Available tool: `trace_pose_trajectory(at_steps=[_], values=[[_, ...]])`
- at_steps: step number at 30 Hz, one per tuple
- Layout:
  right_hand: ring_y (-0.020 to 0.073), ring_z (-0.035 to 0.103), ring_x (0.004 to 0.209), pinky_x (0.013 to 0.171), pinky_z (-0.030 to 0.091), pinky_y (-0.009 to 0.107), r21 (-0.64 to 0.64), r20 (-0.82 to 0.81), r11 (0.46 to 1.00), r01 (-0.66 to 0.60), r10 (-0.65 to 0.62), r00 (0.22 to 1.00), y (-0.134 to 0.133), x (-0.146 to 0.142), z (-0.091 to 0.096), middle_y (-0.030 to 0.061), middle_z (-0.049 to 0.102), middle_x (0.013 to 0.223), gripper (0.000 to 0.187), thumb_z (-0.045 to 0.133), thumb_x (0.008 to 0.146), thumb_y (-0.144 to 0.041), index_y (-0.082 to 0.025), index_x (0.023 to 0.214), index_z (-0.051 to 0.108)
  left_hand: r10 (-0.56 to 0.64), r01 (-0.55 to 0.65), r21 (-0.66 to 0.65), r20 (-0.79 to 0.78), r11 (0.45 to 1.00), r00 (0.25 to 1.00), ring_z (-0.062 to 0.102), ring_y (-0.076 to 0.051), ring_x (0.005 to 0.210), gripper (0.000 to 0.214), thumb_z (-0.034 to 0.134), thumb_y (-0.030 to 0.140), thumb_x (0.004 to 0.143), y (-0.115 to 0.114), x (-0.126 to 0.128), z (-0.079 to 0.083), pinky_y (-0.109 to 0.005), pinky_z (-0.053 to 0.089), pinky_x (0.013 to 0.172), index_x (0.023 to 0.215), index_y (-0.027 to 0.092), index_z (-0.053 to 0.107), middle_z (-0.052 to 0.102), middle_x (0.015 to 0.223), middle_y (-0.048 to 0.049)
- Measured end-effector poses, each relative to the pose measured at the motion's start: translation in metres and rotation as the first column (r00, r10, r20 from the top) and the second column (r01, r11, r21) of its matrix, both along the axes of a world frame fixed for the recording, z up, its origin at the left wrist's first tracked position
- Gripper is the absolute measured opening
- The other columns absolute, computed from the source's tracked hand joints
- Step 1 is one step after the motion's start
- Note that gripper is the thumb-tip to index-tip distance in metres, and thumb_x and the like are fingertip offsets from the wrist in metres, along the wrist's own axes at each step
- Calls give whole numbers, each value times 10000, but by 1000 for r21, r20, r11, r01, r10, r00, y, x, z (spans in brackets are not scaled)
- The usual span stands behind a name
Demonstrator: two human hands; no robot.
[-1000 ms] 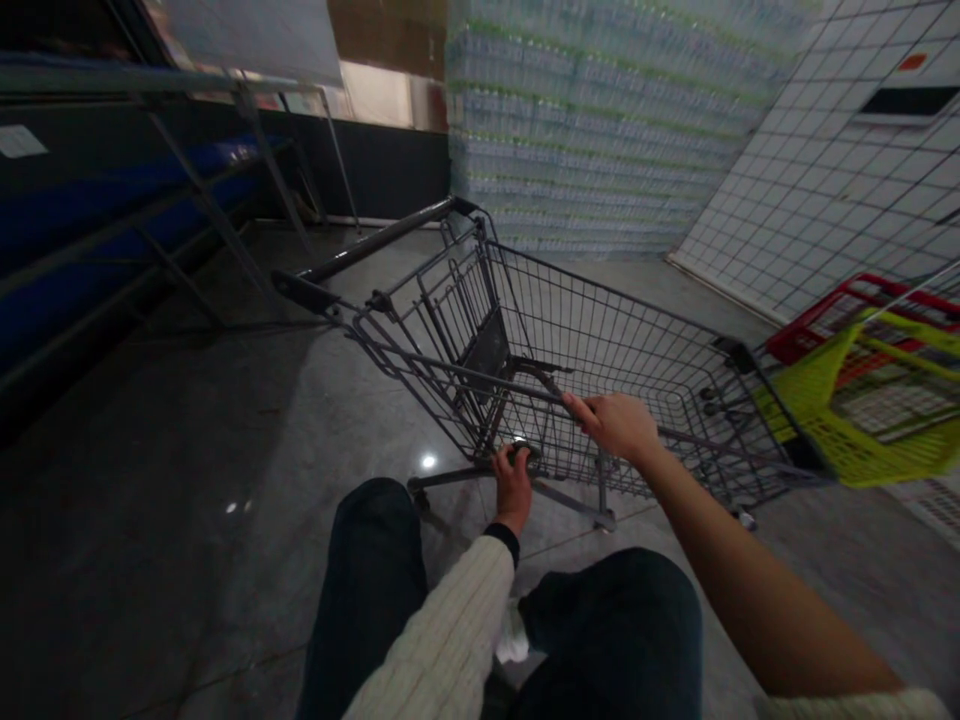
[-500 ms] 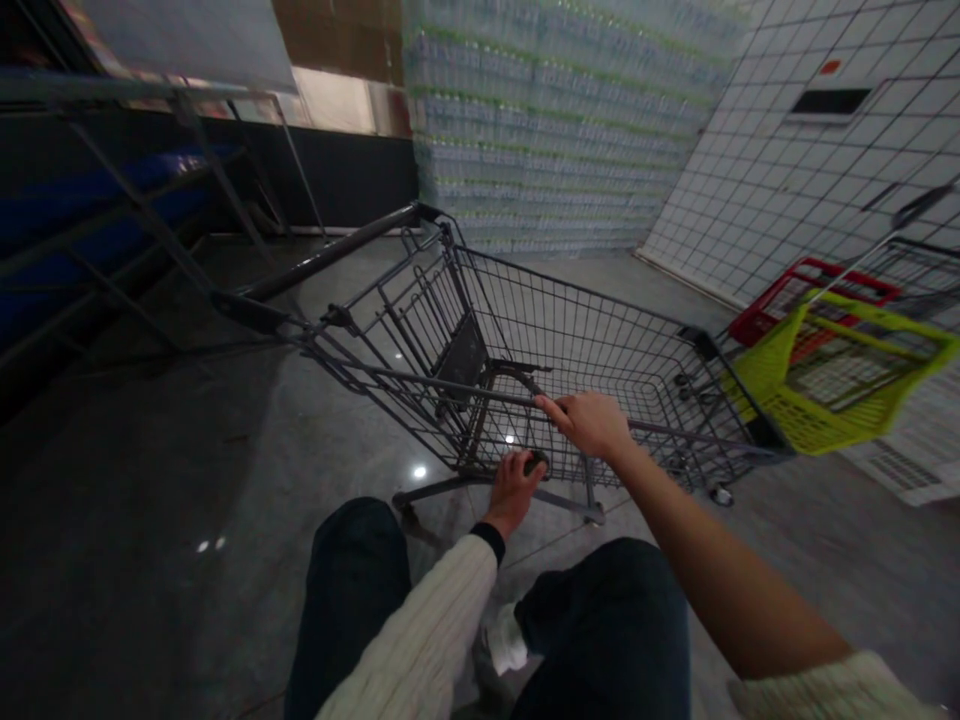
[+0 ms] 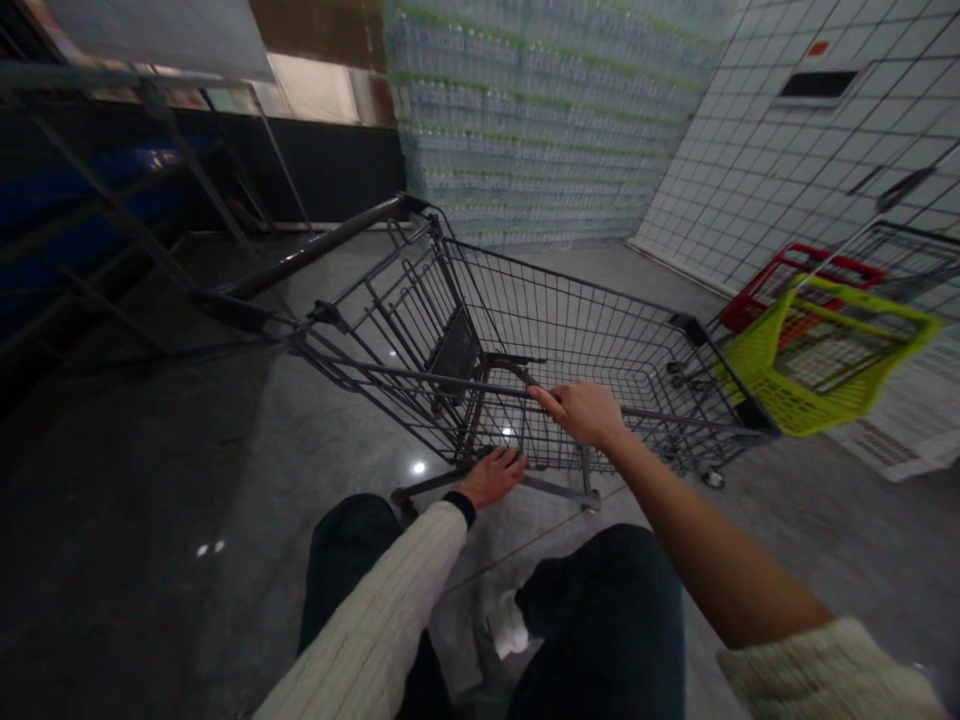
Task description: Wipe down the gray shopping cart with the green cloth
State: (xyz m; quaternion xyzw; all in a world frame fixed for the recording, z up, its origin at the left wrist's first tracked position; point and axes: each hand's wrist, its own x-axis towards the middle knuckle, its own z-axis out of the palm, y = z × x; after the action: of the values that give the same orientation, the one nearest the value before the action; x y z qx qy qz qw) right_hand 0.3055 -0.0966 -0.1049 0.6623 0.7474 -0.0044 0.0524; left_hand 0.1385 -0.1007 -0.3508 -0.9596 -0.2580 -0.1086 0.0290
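Observation:
A grey wire shopping cart stands upright on the floor in front of me, its push handle to the left. My right hand is wrapped round the top rail on the cart's near side. Low on that same side, my left hand is at the bottom edge of the basket, above the slanted lower frame. Its fingers are bent and close together, back of the hand towards me. Whatever lies under them is hidden.
To the right are a yellow basket, a red basket and part of another wire cart. Wrapped bottle packs are stacked behind the cart. A metal rack stands left. My knees are close below the cart.
My left hand has shifted left along the basket's lower edge; a dark round thing seen at its fingers before no longer shows. My right hand keeps its grip on the rail.

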Motion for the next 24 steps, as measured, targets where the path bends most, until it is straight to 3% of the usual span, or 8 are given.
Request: trace_pose_trajectory(at_steps=[4,9,12,14,16,17,20,24], values=[[236,662,814,657,402,289,-11,-11,1000,13,-13,1000,1,0,0,107,715,835,939,-37,849,-748,-222,831,740,68,-67,30,-20,997,998,500,-223,1199,343,474,57,859,6,-54,-7,-404,381,1027,1108,206,655,595,1271,-77],[241,658,812,659,400,292,-3,-9,1000,-2,2,1000,1,1,0,113,713,853,946,-43,848,-748,-217,857,739,350,-363,32,195,931,916,499,-231,1138,423,498,0,787,-13,-99,-3,-411,424,966,1095,253,642,589,1194,-70],[241,659,813,660,400,289,-18,-17,1000,3,-3,1000,0,1,-1,113,713,855,926,-24,855,-746,-220,863,738,453,-561,3,587,828,671,468,-229,1126,365,491,54,831,-21,-96,25,-409,432,965,1124,245,596,522,1158,-87],[239,659,820,664,399,285,-15,-19,1000,6,-6,1000,0,2,-2,111,712,853,913,-13,862,-742,-220,863,736,494,-682,-142,793,717,355,431,-235,1175,346,484,111,864,-20,-83,47,-434,400,1018,1193,211,526,444,1214,-117],[238,659,821,668,402,287,-7,-12,1000,6,-6,1000,0,2,-2,110,714,857,904,-8,869,-735,-219,859,734,523,-725,-330,851,604,49,394,-243,1218,362,465,148,885,-16,-64,60,-461,354,1064,1246,180,449,386,1252,-144],[238,659,820,667,403,289,-5,-8,1000,4,-4,1000,0,2,-2,108,715,859,899,-6,872,-732,-220,857,733,537,-720,-406,842,563,-55,387,-244,1224,362,452,157,892,-14,-54,61,-469,340,1076,1253,173,424,380,1245,-147],[237,662,808,654,407,291,-21,1,1000,0,0,1000,1,1,-1,103,718,856,889,1,876,-729,-222,843,730,633,-663,-563,755,493,-171,387,-246,1226,344,413,153,898,-9,-23,41,-484,323,1087,1241,176,391,388,1216,-143],[234,665,800,652,409,289,-41,10,999,8,-8,1000,1,0,0,101,719,848,890,-3,876,-726,-222,824,729,770,-582,-693,616,426,-169,397,-245,1232,369,383,101,871,-8,6,-13,-499,344,1075,1229,191,367,383,1223,-138]])
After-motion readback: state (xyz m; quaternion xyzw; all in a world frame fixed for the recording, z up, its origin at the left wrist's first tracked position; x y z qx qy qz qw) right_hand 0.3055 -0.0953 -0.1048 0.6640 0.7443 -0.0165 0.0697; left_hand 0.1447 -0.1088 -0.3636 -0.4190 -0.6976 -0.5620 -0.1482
